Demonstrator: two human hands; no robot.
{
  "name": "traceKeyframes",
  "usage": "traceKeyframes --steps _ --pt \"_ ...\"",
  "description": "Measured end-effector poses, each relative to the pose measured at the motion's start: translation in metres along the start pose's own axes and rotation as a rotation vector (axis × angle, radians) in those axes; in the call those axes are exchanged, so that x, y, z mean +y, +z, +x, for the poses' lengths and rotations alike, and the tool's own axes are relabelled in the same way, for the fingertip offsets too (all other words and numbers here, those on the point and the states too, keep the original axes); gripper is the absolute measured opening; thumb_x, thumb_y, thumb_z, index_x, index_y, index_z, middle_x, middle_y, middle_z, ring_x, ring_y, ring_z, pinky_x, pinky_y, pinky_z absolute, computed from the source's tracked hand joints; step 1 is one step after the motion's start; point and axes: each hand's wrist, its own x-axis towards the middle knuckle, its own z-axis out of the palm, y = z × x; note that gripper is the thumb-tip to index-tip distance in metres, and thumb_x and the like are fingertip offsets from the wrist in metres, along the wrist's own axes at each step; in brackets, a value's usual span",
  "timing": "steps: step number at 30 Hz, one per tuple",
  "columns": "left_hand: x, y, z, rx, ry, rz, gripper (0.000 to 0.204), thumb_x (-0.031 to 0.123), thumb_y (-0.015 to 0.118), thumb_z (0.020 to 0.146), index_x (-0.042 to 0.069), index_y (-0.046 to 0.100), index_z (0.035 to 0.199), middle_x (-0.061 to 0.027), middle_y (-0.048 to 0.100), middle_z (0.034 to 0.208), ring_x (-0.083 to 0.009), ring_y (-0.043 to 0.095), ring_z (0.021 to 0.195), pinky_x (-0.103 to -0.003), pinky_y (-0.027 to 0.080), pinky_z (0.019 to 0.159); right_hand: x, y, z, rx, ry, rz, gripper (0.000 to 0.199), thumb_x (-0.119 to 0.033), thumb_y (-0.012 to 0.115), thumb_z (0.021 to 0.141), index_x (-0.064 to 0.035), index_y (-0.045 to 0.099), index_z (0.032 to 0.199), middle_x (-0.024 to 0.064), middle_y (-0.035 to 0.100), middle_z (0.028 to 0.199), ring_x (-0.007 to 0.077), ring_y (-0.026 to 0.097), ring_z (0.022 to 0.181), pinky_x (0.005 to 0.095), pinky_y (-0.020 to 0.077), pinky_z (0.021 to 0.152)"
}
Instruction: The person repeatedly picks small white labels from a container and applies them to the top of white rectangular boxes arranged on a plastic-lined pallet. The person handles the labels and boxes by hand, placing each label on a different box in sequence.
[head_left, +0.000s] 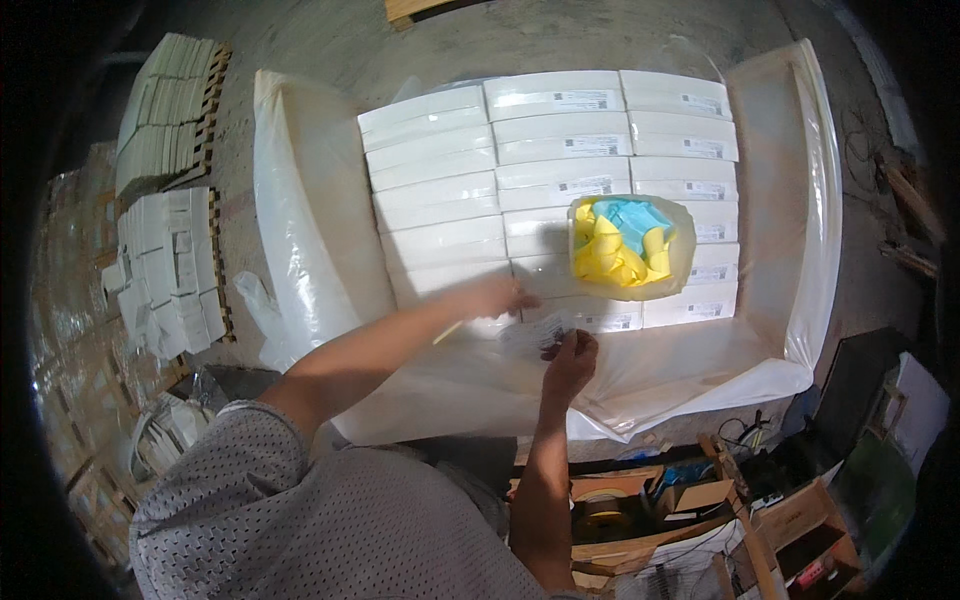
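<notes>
**Hands at the near edge of a stack of white boxes**

The room has a rough grey concrete floor [560, 40], dim toward the edges. In the middle stands a big open carton lined with clear plastic sheeting [300, 230], its flaps spread left and right. Filling it is a layer of flat white boxes [560, 150] packed side by side in three columns, each with a small label at one end.

On the far left, more white boxes sit stacked on wooden pallets [170, 110], and wrapped goods run along the left wall. On the near right lies a clutter of open cardboard boxes [690, 500] with a roll of tape and cables.

On top of the packed layer, right of centre, rests a clear bag of yellow and blue pieces [625, 243].

At the near edge of the layer, the person's left hand [490, 297] reaches across and lies flat on a box, fingers extended. Just beside it, the right hand [570, 360] pinches a small white slip [540, 330] between fingertips, holding it right above the box edge; the picture is blurred here, so I cannot tell whether the left hand also touches it.
</notes>
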Motion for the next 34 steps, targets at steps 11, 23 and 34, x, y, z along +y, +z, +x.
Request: traceKeyframes --steps 11,23,34 --pt "-0.126 0.024 -0.021 0.122 -0.076 -0.340 0.030 0.024 0.064 0.088 -0.001 0.065 0.105 -0.0083 0.068 0.090 -0.0151 0.059 0.065 -0.029 0.047 0.053 0.013 0.050 -0.005 -0.094 0.194 0.127 0.024 -0.014 0.053 0.093 0.0060 0.051 0.106 0.0135 0.061 0.086 0.0228 0.066 0.060 0.0298 0.0513 0.043" --pt "-0.233 0.038 0.038 0.337 0.335 0.949 0.023 0.018 0.058 0.086 0.002 0.066 0.101 -0.0156 0.065 0.103 -0.0332 0.066 0.091 -0.039 0.055 0.079 0.101 0.105 0.012 -0.207 0.515 -0.086 0.028 -0.009 0.055 0.089 0.0063 0.047 0.111 0.0148 0.063 0.083 0.0213 0.064 0.058 0.0329 0.0502 0.043" --pt "-0.297 0.077 0.069 0.247 -0.159 0.276 0.035 0.027 0.054 0.086 0.010 0.064 0.114 -0.0224 0.062 0.116 -0.0383 0.061 0.107 -0.049 0.047 0.093 0.208 0.100 -0.008 -0.205 0.745 -0.136 0.024 -0.016 0.061 0.088 0.0058 0.054 0.095 0.0135 0.058 0.067 0.0290 0.056 0.048 0.0411 0.0500 0.044"
